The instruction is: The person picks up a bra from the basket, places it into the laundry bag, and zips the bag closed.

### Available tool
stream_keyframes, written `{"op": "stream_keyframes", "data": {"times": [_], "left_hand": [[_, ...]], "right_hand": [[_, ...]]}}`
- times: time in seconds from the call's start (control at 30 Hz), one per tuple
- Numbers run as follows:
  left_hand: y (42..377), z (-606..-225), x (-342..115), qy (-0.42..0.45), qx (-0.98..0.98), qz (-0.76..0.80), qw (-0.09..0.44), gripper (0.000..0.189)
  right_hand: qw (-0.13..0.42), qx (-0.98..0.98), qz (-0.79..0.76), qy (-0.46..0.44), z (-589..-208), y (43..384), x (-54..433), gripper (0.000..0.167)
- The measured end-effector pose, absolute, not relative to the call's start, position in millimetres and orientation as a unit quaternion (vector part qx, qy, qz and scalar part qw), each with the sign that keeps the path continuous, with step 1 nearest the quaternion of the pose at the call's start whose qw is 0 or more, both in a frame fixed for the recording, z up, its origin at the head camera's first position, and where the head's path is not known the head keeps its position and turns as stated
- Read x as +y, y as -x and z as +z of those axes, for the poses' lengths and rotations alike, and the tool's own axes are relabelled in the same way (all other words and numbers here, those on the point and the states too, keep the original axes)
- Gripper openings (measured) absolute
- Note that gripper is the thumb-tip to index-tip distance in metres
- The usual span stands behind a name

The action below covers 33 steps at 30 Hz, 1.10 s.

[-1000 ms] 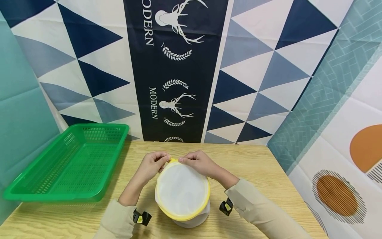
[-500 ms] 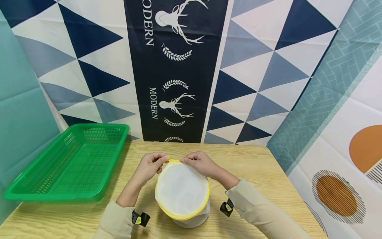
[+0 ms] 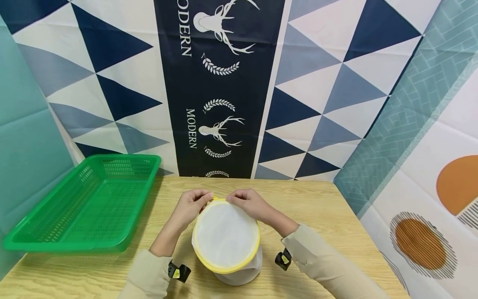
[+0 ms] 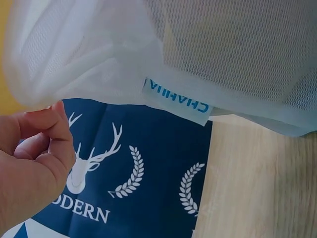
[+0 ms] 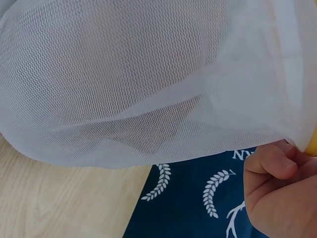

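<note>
A white mesh laundry bag (image 3: pixel 227 236) with a yellow zipper (image 3: pixel 257 249) round its top stands on the table in front of me. At the far side of the rim, my left hand (image 3: pixel 191 207) pinches the yellow zipper's end between thumb and index finger. Close beside it, my right hand (image 3: pixel 250 203) grips the rim, thumb on top. The left wrist view shows the bag's soft mesh side with a printed label (image 4: pixel 177 100). In the right wrist view, the fingers (image 5: pixel 272 161) are curled at the bag's yellow edge. What the bag contains is hidden in the head view.
A green plastic basket (image 3: pixel 128 232) sits at the left of the wooden table (image 3: pixel 306 207). A patterned cloth wall (image 3: pixel 220 91) rises behind the table's back edge. Black wrist cameras (image 3: pixel 179 272) hang from both wrists.
The bag's rim has shifted slightly left and up. My left hand moved slightly left, then back right; my right hand has barely moved, and both keep their hold at the rim.
</note>
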State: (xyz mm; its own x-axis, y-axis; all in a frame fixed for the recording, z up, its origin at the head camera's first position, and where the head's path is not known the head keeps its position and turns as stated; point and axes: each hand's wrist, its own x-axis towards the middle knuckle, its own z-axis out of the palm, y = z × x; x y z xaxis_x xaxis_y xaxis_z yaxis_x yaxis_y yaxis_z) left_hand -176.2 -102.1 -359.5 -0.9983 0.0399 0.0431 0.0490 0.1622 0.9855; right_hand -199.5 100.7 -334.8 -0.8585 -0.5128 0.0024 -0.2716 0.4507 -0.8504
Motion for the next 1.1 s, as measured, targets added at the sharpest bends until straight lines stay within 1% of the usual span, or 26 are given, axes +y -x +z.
{"op": "stream_keyframes", "data": {"times": [0.17,0.37,0.57,0.87,1.1], "left_hand": [[175.9,-358.3,-100.4,0.035,-0.763,-0.646,0.002,0.022],[176.2,-355.8,-99.2,0.05,-0.764,-0.644,-0.006,0.023],[174.9,-355.0,-100.0,0.061,-0.765,-0.641,-0.009,0.023],[173.4,-355.4,-99.8,0.062,-0.77,-0.635,0.0,0.021],[174.4,-359.1,-103.6,0.051,-0.772,-0.633,0.009,0.02]], "right_hand": [[0.12,0.851,-0.443,0.257,-332.5,199.5,97.2,0.028],[0.131,0.848,-0.431,0.279,-329.1,198.8,92.7,0.031],[0.128,0.848,-0.44,0.267,-328.5,196.9,93.1,0.031],[0.123,0.846,-0.447,0.263,-329.4,196.0,96.0,0.031],[0.132,0.844,-0.459,0.246,-330.7,195.4,100.9,0.033]]}}
